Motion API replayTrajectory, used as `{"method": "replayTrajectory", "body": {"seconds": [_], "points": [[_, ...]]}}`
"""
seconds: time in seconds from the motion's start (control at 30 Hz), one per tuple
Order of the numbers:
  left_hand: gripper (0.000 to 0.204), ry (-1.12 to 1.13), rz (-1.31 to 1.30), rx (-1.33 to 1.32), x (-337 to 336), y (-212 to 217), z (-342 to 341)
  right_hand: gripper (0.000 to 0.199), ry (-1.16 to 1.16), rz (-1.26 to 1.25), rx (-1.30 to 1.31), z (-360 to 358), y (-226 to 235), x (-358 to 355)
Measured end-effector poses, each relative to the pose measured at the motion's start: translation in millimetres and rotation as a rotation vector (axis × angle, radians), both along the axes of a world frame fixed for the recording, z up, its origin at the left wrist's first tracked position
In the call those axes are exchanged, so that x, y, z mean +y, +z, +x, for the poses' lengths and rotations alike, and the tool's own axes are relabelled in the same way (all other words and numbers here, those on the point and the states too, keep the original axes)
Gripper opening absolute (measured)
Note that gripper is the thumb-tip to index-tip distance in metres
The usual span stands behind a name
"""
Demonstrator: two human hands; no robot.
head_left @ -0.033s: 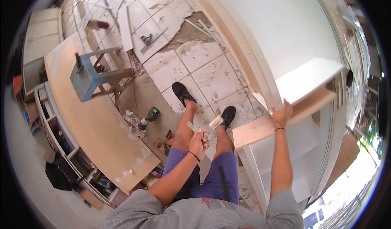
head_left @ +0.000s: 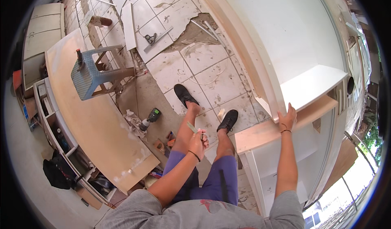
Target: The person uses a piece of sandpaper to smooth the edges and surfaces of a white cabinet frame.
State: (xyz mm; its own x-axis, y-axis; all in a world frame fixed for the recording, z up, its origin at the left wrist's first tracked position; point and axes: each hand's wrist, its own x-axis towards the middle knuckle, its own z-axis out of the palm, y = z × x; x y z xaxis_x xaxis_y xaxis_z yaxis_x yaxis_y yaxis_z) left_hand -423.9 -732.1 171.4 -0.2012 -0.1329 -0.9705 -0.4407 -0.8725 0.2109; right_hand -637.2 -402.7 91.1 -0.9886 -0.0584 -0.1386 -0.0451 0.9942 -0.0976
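Note:
My left hand (head_left: 198,141) is closed around a short, thin pale stick (head_left: 191,127), perhaps a pencil, held in front of my knees. My right hand (head_left: 287,117) rests flat, fingers spread, on the edge of a light wooden plank (head_left: 260,133). The plank lies across the top of a white cabinet (head_left: 309,86). Below are my legs in purple shorts and my black shoes (head_left: 185,95) on a cracked tile floor.
A cordless drill (head_left: 150,118) lies on the floor left of my feet, beside small scraps. A blue woven stool (head_left: 87,76) stands by a long curved wooden board (head_left: 93,123). A metal square (head_left: 157,37) and a white strip (head_left: 127,25) lie farther off. A black bag (head_left: 57,174) sits at the lower left.

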Motion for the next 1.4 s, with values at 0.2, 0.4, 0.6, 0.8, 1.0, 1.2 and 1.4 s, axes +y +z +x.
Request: {"method": "replayTrajectory", "body": {"seconds": [0.2, 0.4, 0.6, 0.8, 1.0, 1.2, 1.4], "points": [[0.029, 0.057, -0.008, 0.005, -88, -19, 30, 0.054, 0.132, 0.111, -0.344, -30, -10, 6], [0.031, 0.028, -0.137, -0.158, -158, -8, 54, 0.036, 0.042, 0.395, -0.585, -45, -2, -12], [0.03, 0.079, -0.173, -0.223, -180, -15, 84, 0.037, 0.135, 0.018, -0.03, -6, -56, -51], [0.034, 0.165, -0.325, -0.267, -168, -35, 88, 0.037, -0.05, -0.342, -1.027, 109, -197, -194], [0.034, 0.274, -0.391, -0.376, -168, -29, 78, 0.042, -0.241, -0.145, -1.306, 184, -298, -258], [0.033, 0.277, -0.278, -0.369, -169, -29, 71, 0.032, -0.02, 0.218, -1.05, 186, -333, -251], [0.038, 0.422, -0.243, -0.232, -162, -23, 85, 0.029, -0.08, -0.335, -0.788, 131, -272, -330]]}}
